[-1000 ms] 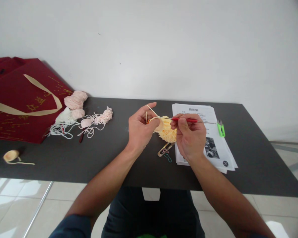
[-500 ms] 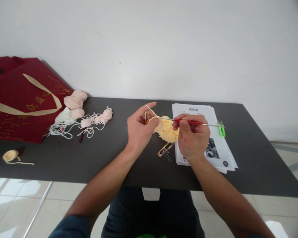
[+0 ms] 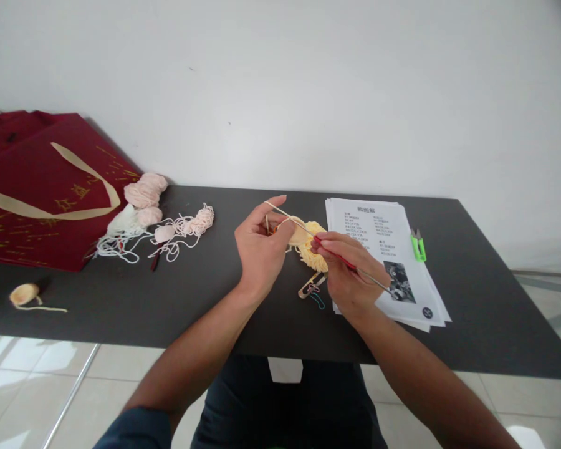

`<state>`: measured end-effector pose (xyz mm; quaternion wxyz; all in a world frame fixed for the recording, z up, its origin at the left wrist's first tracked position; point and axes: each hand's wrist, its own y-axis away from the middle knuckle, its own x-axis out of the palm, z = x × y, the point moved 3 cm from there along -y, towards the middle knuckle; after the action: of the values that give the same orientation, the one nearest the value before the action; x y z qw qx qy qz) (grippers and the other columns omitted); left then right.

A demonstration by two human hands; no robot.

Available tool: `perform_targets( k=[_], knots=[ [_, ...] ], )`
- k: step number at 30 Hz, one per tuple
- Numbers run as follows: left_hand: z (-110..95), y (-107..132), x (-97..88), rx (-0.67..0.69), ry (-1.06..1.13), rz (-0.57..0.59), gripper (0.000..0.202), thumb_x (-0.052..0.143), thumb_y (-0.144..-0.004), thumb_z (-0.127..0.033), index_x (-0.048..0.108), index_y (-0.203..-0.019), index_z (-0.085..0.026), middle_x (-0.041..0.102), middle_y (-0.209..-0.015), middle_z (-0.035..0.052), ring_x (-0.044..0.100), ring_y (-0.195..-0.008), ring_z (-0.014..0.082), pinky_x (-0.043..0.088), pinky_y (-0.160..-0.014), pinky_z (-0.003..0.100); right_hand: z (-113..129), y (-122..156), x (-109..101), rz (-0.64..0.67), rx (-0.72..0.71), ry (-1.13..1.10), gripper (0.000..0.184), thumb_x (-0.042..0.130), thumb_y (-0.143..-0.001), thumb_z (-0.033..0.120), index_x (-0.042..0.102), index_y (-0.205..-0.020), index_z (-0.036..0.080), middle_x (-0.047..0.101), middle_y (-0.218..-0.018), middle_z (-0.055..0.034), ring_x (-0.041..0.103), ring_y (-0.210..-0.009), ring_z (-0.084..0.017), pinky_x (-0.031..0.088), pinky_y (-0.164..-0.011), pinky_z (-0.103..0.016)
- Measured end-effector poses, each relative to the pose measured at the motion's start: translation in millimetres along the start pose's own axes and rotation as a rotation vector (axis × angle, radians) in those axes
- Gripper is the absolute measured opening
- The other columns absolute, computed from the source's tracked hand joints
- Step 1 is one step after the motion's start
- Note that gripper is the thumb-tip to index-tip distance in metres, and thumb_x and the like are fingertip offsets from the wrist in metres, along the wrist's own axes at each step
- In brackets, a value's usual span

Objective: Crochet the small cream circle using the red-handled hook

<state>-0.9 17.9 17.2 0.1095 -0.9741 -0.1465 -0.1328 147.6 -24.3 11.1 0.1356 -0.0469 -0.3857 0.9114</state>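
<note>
My left hand (image 3: 260, 244) pinches a small round cream crochet piece (image 3: 299, 232), with a strand of cream yarn stretched over its raised forefinger. My right hand (image 3: 346, 269) grips a red-handled crochet hook (image 3: 350, 265); its tip is at the crochet piece and its metal tail slants down to the right. A pile of yellow yarn (image 3: 315, 249) lies on the dark table (image 3: 206, 293) just under both hands.
A stack of printed sheets (image 3: 388, 249) and a green thread snipper (image 3: 417, 244) lie to the right. Stitch markers (image 3: 311, 289) sit below the yarn. Pink and white yarn bundles (image 3: 149, 218), a red gift bag (image 3: 42, 187) and a small cream piece (image 3: 24, 294) are at the left.
My right hand has turned and dropped, so the hook now slants down-right instead of lying level. Both hands shifted slightly left, and the hook's tip moved into the crochet piece.
</note>
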Motion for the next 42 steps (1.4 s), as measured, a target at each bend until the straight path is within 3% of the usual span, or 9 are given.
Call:
perform_targets(
  k=[5, 11, 14, 18, 21, 26, 32, 37, 42],
  knots=[
    [5.0, -2.5, 1.9, -0.143, 0.167, 0.022, 0.044, 0.082, -0.07, -0.013, 0.075, -0.112, -0.021, 0.071, -0.072, -0.0055, 0.061, -0.061, 0.0078, 0.049, -0.065, 0.022, -1.7, 3.3, 1.8, 0.096, -0.123, 0.068, 0.046, 0.078, -0.083, 0.006, 0.079, -0.116, 0.039, 0.083, -0.115, -0.0017, 0.08, -0.098, -0.023, 0.069, -0.086, -0.045],
    [5.6, -5.2, 4.6, -0.39, 0.338, 0.138, 0.052, 0.088, -0.066, -0.016, 0.074, -0.116, -0.018, 0.071, -0.073, -0.005, 0.059, -0.058, 0.0057, 0.045, -0.06, 0.02, -7.1, 3.1, 1.3, 0.088, -0.1, 0.075, 0.045, 0.078, -0.084, 0.008, 0.078, -0.117, 0.039, 0.083, -0.116, -0.002, 0.079, -0.099, -0.023, 0.067, -0.087, -0.047],
    [5.1, -8.3, 3.9, -0.436, 0.368, 0.193, 0.053, 0.088, -0.066, -0.017, 0.075, -0.117, -0.018, 0.066, -0.07, -0.0066, 0.052, -0.053, 0.0036, 0.04, -0.055, 0.019, -11.3, 0.0, 2.1, 0.06, 0.003, 0.005, 0.034, 0.08, -0.083, 0.012, 0.082, -0.107, 0.037, 0.084, -0.11, -0.002, 0.078, -0.097, -0.023, 0.067, -0.084, -0.045],
    [3.4, -11.1, 2.6, -0.407, 0.333, 0.229, 0.055, 0.088, -0.063, -0.015, 0.076, -0.117, -0.017, 0.063, -0.068, -0.0068, 0.048, -0.052, 0.0032, 0.034, -0.052, 0.02, -25.5, -8.0, -1.1, -0.067, 0.256, -0.202, 0.017, 0.078, -0.087, 0.019, 0.081, -0.097, 0.032, 0.083, -0.102, -0.0001, 0.075, -0.075, -0.015, 0.062, -0.067, -0.032],
    [1.4, -11.5, 1.8, -0.367, 0.248, 0.257, 0.059, 0.087, -0.06, -0.012, 0.077, -0.118, -0.017, 0.063, -0.066, -0.0069, 0.05, -0.054, 0.0045, 0.038, -0.055, 0.021, -34.1, -17.2, -4.2, -0.013, 0.363, -0.332, 0.005, 0.078, -0.088, 0.026, 0.075, -0.091, 0.028, 0.08, -0.096, 0.0009, 0.068, -0.065, -0.01, 0.057, -0.061, -0.027],
    [1.1, -11.9, 0.2, -0.315, 0.076, 0.276, 0.064, 0.084, -0.061, -0.014, 0.075, -0.124, -0.015, 0.066, -0.065, -0.0055, 0.054, -0.056, 0.0075, 0.044, -0.06, 0.023, -27.1, -29.4, -15.1, 0.02, 0.234, -0.196, 0.013, 0.082, -0.084, 0.028, 0.07, -0.086, 0.025, 0.078, -0.089, 0.0002, 0.069, -0.069, -0.012, 0.057, -0.064, -0.029],
    [2.9, -10.6, -2.0, -0.157, -0.063, 0.183, 0.055, 0.077, -0.065, -0.014, 0.077, -0.121, -0.016, 0.067, -0.064, -0.0044, 0.053, -0.055, 0.0082, 0.044, -0.057, 0.023, -9.1, -25.9, -12.2, 0.032, 0.042, -0.015, 0.009, 0.078, -0.087, 0.021, 0.071, -0.087, 0.027, 0.078, -0.087, -0.0003, 0.074, -0.08, -0.017, 0.061, -0.076, -0.035],
    [-1.3, -5.8, -1.4, -0.034, -0.148, 0.172, 0.049, 0.071, -0.068, -0.01, 0.08, -0.115, -0.019, 0.062, -0.065, -0.0059, 0.048, -0.054, 0.0071, 0.04, -0.053, 0.021, -4.3, -21.4, -10.6, -0.008, 0.114, -0.016, 0.009, 0.078, -0.087, 0.019, 0.071, -0.089, 0.026, 0.078, -0.087, -0.0003, 0.074, -0.079, -0.017, 0.061, -0.074, -0.033],
    [-2.7, -7.5, -2.0, -0.026, -0.143, 0.198, 0.045, 0.069, -0.068, -0.009, 0.08, -0.111, -0.019, 0.062, -0.067, -0.005, 0.049, -0.056, 0.0077, 0.041, -0.054, 0.021, -8.7, -23.4, -14.7, -0.039, 0.247, -0.11, 0.012, 0.082, -0.084, 0.022, 0.07, -0.085, 0.025, 0.078, -0.087, 0.0002, 0.069, -0.067, -0.012, 0.058, -0.065, -0.029]
  ],
)
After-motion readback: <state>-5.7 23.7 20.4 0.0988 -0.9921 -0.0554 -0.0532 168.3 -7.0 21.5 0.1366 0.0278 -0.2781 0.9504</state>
